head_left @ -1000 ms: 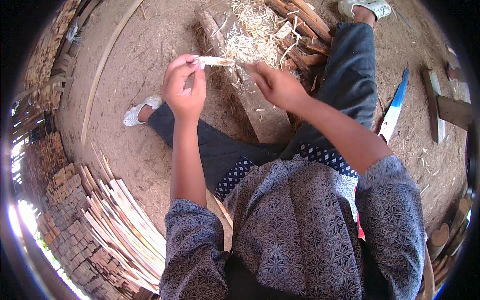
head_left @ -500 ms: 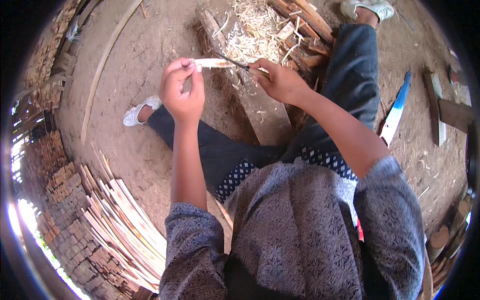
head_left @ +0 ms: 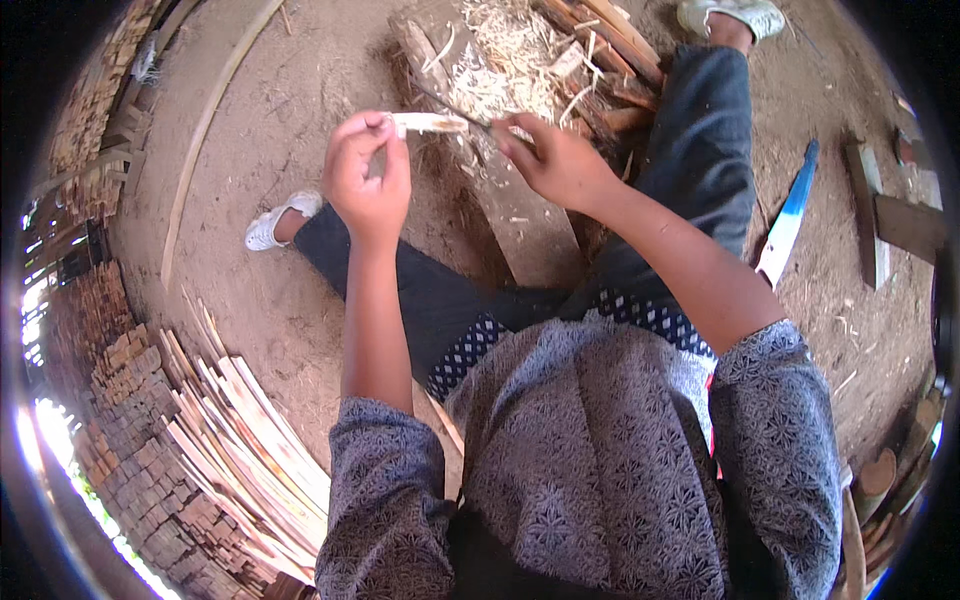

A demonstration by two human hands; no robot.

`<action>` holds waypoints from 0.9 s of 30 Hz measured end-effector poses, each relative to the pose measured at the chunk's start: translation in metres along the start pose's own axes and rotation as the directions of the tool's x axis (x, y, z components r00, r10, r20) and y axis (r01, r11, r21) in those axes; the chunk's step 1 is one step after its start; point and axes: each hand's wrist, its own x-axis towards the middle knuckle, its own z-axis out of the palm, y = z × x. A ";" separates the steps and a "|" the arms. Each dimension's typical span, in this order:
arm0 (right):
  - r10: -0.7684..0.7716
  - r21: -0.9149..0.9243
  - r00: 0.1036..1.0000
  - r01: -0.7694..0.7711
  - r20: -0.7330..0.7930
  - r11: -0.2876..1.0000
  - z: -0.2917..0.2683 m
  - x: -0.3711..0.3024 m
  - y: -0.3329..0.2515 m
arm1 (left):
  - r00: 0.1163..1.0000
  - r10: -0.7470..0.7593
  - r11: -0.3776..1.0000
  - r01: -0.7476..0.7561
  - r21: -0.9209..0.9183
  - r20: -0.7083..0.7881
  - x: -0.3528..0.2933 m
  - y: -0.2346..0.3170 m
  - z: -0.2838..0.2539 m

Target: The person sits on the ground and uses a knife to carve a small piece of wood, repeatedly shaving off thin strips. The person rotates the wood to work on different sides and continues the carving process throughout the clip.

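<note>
Between the thumb and fingers of my left hand (head_left: pixel 368 175) is the left end of a short, pale piece of wood (head_left: pixel 432 123), held level, with a brownish patch toward its right end. My right hand (head_left: pixel 555 165) is closed round the handle of a knife (head_left: pixel 448 106). The dark, narrow blade points up and to the left, close by the wood's right end; whether it touches the wood I cannot tell. The handle is mostly hidden by my fingers. Below both hands lies a wooden plank (head_left: pixel 535 245), its far part strewn with curled wood shavings (head_left: pixel 505 75).
Split wood sticks (head_left: pixel 615 45) lie beside the shavings. A long blade with a blue end (head_left: pixel 797 205) rests on the ground at right, near joined timber (head_left: pixel 905 228). Long pale strips (head_left: pixel 255 450) and stacked wood pieces (head_left: pixel 150 470) are at lower left. A thin pole (head_left: pixel 205 120) lies at upper left.
The knife in my right hand has shifted slightly left and its blade sits a little higher. The wood in my left hand has turned a little, and that hand is nearly where it was.
</note>
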 end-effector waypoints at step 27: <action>-0.191 0.112 0.969 0.210 -0.158 0.971 -0.025 -0.005 -0.049 | 0.967 -0.049 0.996 0.029 -0.081 -0.249 0.010 0.005 0.013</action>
